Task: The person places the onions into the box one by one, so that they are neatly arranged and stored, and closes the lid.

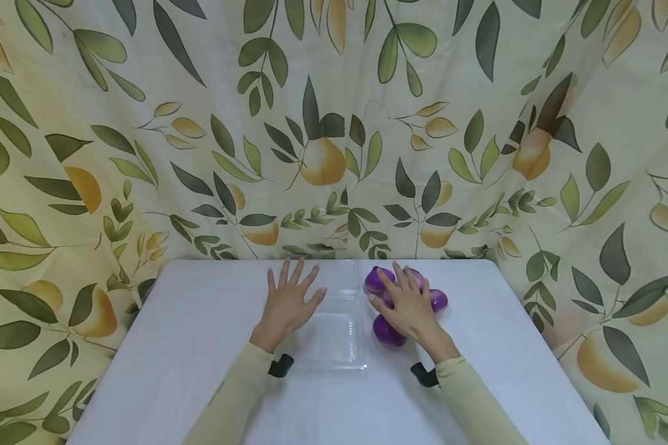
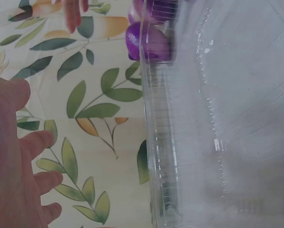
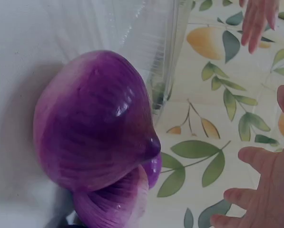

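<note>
My left hand (image 1: 287,304) is held with fingers spread above the left side of a clear plastic container (image 1: 334,339), holding nothing. The container has a hinged-looking lid part toward the back and lies open on the table. My right hand (image 1: 411,309) spreads its fingers over several purple onions (image 1: 388,332), hiding part of the group. In the right wrist view one large onion (image 3: 96,121) shows with its pointed tip toward the backdrop, and the right fingers (image 3: 256,159) are straight and apart from it. The left wrist view shows the container's ribbed side wall (image 2: 161,123) beside the left fingers.
The white table (image 1: 189,346) ends at a back edge against a fabric backdrop (image 1: 334,154) printed with leaves and oranges. Black wrist-camera mounts (image 1: 281,366) sit beneath both wrists, low over the table.
</note>
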Demonstrator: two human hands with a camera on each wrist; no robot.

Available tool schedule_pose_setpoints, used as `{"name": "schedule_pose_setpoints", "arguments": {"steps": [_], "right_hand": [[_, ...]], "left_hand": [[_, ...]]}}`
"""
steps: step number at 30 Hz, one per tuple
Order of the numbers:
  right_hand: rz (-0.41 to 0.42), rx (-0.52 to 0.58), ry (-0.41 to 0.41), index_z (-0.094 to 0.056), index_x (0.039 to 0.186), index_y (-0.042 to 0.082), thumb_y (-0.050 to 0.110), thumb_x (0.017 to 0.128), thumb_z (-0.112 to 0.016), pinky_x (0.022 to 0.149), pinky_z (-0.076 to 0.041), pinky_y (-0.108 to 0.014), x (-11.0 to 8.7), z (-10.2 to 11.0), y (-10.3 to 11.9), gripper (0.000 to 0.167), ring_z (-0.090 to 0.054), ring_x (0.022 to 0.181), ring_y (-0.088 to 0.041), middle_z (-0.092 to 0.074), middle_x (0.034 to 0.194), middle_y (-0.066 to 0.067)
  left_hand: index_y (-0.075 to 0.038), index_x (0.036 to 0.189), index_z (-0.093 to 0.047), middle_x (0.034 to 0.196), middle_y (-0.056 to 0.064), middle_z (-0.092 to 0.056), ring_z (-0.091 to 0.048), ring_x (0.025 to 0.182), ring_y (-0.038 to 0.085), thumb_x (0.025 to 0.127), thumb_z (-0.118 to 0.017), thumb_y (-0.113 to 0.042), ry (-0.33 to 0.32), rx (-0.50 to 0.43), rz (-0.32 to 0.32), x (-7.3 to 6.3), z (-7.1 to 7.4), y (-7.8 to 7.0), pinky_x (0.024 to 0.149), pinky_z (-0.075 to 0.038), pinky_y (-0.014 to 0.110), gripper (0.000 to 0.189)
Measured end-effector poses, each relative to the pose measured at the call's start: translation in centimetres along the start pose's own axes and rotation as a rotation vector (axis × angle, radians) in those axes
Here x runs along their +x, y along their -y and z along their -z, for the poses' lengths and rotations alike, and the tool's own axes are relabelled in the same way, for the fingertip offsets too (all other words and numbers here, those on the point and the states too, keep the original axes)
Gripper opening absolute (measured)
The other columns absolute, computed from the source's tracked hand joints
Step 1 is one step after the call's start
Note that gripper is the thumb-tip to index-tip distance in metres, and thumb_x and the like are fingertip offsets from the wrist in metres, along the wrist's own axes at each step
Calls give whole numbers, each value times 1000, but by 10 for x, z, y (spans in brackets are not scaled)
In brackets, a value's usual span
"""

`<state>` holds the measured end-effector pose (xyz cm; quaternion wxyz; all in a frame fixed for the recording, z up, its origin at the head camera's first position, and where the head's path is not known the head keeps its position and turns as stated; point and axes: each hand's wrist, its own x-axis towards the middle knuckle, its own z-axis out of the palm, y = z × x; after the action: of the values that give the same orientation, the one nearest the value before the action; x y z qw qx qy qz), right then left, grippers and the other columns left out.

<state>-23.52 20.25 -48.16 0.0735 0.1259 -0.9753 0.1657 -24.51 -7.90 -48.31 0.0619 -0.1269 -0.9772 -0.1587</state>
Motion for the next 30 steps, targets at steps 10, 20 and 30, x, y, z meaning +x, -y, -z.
{"name": "schedule_pose_setpoints", "arguments": {"steps": [10, 20, 30], "right_hand": [[3, 10, -28, -34, 153, 24, 65, 95, -41, 113, -3, -76, -4, 7, -8, 72, -10, 151, -43, -15, 165, -15], [4, 49, -63, -35, 153, 21, 56, 96, -48, 111, -7, -78, -14, 8, -17, 69, -16, 149, -45, -22, 162, -18], [4, 101, -140, -43, 149, 16, 50, 96, -53, 111, -16, -76, -28, 2, -28, 64, -25, 146, -44, -28, 159, -19]], "left_hand": [[-33, 153, -32, 165, 6, -18, -1, 154, 34, 98, -27, -66, -14, -33, 3, -8, 4, 4, 119, 0, 69, 64], [-30, 152, -37, 164, 7, -22, -10, 154, 34, 99, -34, -61, -42, -81, 11, -18, 8, 14, 120, -6, 68, 61], [-28, 151, -40, 163, 8, -26, -15, 152, 36, 100, -39, -57, -65, -116, 22, -26, 3, 23, 119, -11, 68, 58]]}}
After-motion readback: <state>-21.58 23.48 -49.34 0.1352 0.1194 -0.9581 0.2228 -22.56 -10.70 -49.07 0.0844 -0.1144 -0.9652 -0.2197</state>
